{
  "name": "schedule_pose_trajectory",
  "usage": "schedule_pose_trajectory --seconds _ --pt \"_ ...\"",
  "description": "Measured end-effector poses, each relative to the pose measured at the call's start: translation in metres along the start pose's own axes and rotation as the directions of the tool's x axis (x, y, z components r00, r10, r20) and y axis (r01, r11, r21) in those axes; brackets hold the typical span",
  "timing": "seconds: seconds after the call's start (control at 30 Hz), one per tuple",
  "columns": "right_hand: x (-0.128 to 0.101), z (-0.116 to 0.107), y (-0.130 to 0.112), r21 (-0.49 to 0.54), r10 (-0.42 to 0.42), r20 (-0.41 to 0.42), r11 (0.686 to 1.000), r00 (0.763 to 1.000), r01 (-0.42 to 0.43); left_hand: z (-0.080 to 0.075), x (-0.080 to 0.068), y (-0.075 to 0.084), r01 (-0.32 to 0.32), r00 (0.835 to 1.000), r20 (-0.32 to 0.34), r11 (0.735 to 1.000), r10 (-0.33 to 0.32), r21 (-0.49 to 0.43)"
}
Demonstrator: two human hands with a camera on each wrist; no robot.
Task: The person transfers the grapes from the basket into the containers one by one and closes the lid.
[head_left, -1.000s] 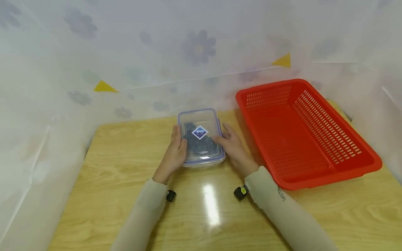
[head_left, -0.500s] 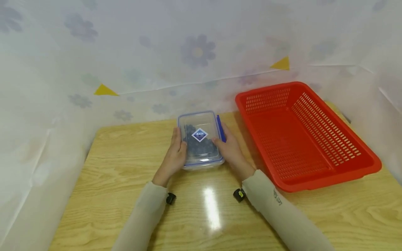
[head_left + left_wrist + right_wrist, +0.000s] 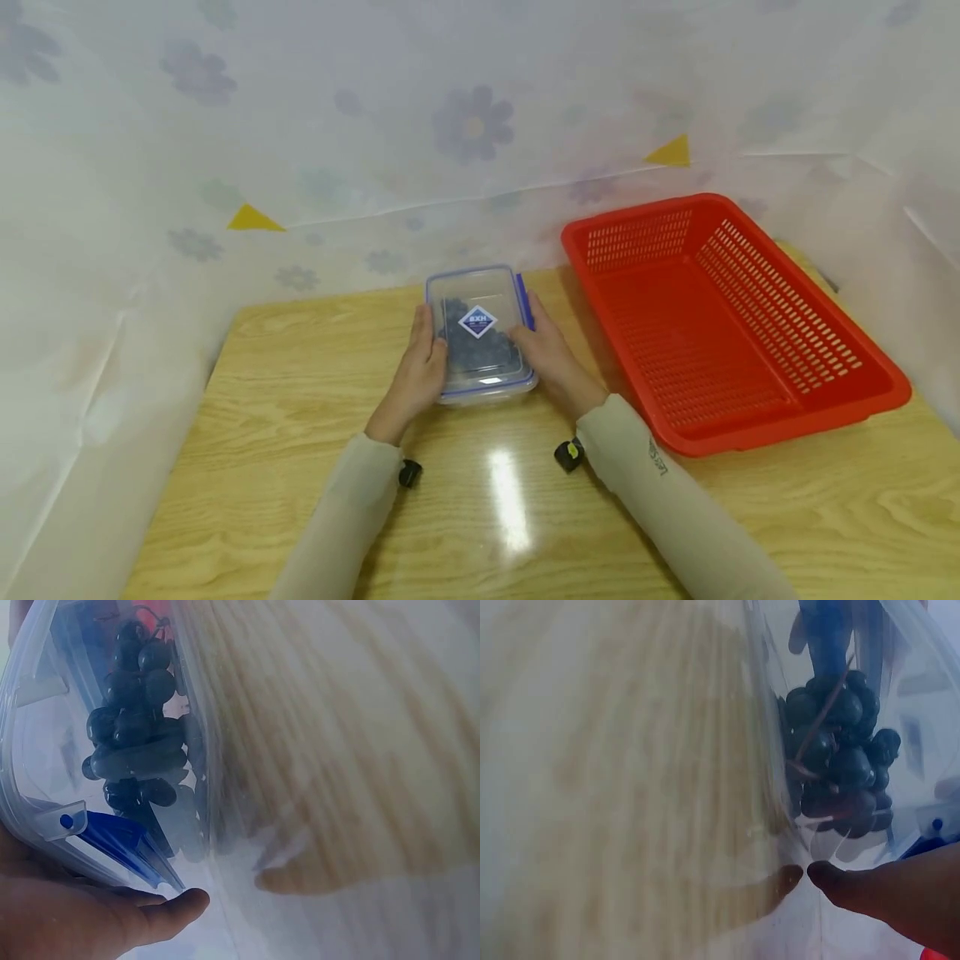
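Observation:
A clear plastic food container (image 3: pixel 480 383) with a blue-edged lid lies on the table, a bunch of dark grapes (image 3: pixel 135 720) inside. On the lid is a diamond-shaped BXH label (image 3: pixel 477 321). My left hand (image 3: pixel 416 367) holds the container's left side, thumb at the lid edge and fingers along the wall. There a blue latch (image 3: pixel 124 844) slants out from the wall, close above the fingers. My right hand (image 3: pixel 551 346) grips the opposite side, thumb on the lid. Its fingers are at the right-side blue latch (image 3: pixel 525 300), mostly hidden behind the container.
A large red plastic basket (image 3: pixel 750 437) with slotted walls stands to the right on the wooden table (image 3: pixel 300 500). Behind the table hangs a pale flowered sheet (image 3: pixel 337 150) with two yellow triangles on it.
My right hand's fingers have closed in from the right against the container's side. The right latch came into view standing out and now sits nearer the rim. My left hand stays in place.

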State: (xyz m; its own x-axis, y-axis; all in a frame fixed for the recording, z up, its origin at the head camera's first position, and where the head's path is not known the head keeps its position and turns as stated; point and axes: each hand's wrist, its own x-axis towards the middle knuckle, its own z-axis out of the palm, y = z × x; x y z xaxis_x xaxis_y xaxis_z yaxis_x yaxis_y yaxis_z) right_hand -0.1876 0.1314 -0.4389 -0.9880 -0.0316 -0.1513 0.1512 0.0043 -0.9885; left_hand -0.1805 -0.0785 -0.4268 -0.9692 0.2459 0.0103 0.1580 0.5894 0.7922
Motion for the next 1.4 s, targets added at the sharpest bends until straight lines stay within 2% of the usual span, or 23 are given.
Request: schedule_pose_trajectory --seconds 0.47,1.23,1.4 --pt "0.0081 0.0003 -0.0011 -0.009 0.015 0.027 1.000 1.000 -0.015 0.0003 0.0013 0.0005 -0.014 1.000 0.000 1.000 0.014 0.010" --pt "0.0063 0.0034 -0.0061 -0.059 0.012 0.041 0.998 0.999 -0.009 0.0006 0.0008 0.0010 0.006 1.000 0.006 1.000 -0.006 0.008" --pt "0.0052 0.0022 -0.0071 -0.122 -0.003 0.051 0.992 0.999 0.009 0.0016 0.0010 0.0006 0.007 1.000 -0.003 1.000 -0.007 0.016"
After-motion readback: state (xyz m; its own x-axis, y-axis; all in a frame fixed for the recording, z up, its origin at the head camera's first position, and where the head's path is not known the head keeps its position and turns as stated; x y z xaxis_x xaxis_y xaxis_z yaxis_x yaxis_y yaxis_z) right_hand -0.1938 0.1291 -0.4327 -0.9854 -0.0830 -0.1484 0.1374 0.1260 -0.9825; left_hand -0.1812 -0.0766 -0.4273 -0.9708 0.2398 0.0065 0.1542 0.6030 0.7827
